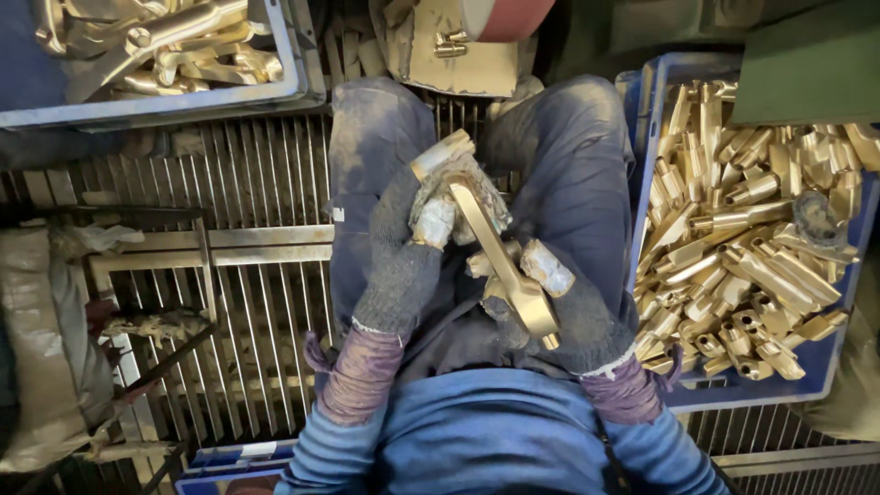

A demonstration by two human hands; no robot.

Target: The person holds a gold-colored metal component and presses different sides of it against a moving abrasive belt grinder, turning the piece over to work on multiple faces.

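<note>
Nearest the camera are the person's blue sleeves and purple knit cuffs, leading into two worn dark work gloves. The right hand (pixel 559 307) is closed around the lower, thicker end of a long brass casting (pixel 500 252), with a taped fingertip resting on top of the piece beside the body. The left hand (pixel 408 252) reaches up along the casting's far half; its fingers, wrapped in frayed pale tape, are curled and pressed against the upper end, where the brass ends in a short cross-piece. The casting lies tilted across the lap, its near end low on the right and its far end higher toward the left, above the person's blue trousers (pixel 568 156).

Just beside the right knee stands a blue plastic crate (pixel 642 183), heaped with brass castings (pixel 742 257) of the same yellow metal, lying at all angles; a dark round lump rests on the pile near the crate's far right side. Under the knees and off to the left spreads a metal floor grating (pixel 257 275) of thin bars, with a flat crossbar running through it and a dirty rag lying on it. A pale sack (pixel 37 348) sits at the left edge.

Farther off, at the upper left, a second blue crate (pixel 183 103) holds more brass parts (pixel 183 46), larger and curved. Beyond the knees, at the top centre, a scuffed metal guard (pixel 458 64) sits under a red abrasive belt (pixel 509 16).
</note>
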